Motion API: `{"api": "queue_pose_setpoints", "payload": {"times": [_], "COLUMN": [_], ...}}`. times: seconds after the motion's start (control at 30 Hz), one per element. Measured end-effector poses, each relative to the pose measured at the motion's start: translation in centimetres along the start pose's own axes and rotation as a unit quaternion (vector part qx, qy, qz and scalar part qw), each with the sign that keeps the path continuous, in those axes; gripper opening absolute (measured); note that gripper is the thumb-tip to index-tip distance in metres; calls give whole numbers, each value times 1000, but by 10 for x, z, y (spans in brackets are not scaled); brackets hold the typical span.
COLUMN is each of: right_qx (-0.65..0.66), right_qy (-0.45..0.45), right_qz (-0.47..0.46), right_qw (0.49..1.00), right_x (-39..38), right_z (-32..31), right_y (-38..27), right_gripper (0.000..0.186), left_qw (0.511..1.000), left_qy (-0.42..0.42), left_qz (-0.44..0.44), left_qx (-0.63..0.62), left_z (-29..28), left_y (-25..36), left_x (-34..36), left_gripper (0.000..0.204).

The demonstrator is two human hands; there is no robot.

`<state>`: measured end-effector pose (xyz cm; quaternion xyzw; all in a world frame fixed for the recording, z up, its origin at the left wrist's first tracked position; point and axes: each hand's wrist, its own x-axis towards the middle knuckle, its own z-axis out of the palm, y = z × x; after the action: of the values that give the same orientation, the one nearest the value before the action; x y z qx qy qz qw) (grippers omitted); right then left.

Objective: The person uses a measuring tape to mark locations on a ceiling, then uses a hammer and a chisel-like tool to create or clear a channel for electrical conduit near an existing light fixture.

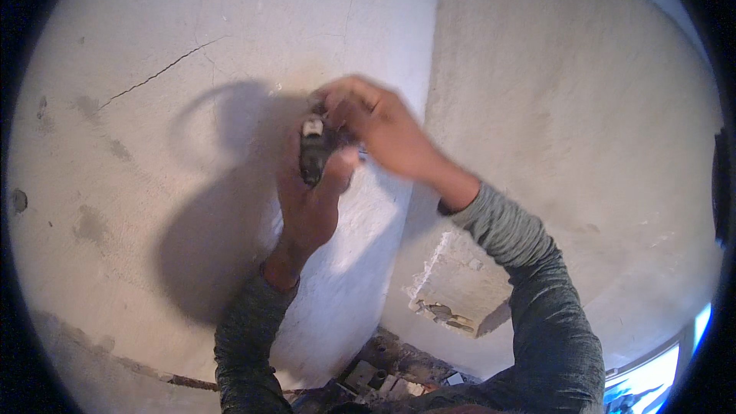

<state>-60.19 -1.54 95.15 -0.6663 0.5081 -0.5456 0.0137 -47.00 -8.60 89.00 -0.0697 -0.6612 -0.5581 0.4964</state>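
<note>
Up against the pale wall, my left hand point(308, 211) is closed round a small black fitting point(313, 159), thumb on its right side and fingers on its left. A small white piece point(312, 127) shows near the fitting's upper end. My right hand point(387, 129) reaches in from the right, its fingers curled together at the top of the fitting and slightly blurred. Whatever those fingertips pinch is hidden behind them. The exact kind of the fitting cannot be made out, nor whether it touches the wall.
The plastered wall point(115, 176) carries a long crack and meets a second wall point(567, 107) at a corner right of my hands. Low on that wall is a rough-edged recess point(468, 287). Rubble and debris point(383, 372) lie below, near my body. Bright light enters at lower right.
</note>
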Motion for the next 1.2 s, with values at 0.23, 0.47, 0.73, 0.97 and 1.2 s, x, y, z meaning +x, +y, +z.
{"api": "queue_pose_setpoints", "payload": {"times": [0.23, 0.47, 0.73, 0.97, 1.2], "right_qx": [-501, -577, -644, -652, -680], "right_qy": [334, 329, 277, 247, 242], "right_qz": [-167, -62, -34, 4, -1], "right_qw": [781, 745, 712, 717, 692], "right_x": [119, 180, 212, 224, 229], "right_z": [-226, -282, -298, -296, -295], "right_y": [53, 57, 64, 60, 62], "right_gripper": [30, 40, 39, 34, 32], "left_qw": [574, 369, 326, 304, 342], "left_qy": [252, 316, 338, 347, 322], "left_qz": [543, 534, 389, 440, 478], "left_qx": [559, 692, 792, 771, 742], "left_z": [-21, -16, -6, -16, -20], "left_y": [135, 206, 211, 208, 208], "left_x": [86, 139, 140, 154, 156], "left_gripper": [39, 18, 9, 2, 3]}}
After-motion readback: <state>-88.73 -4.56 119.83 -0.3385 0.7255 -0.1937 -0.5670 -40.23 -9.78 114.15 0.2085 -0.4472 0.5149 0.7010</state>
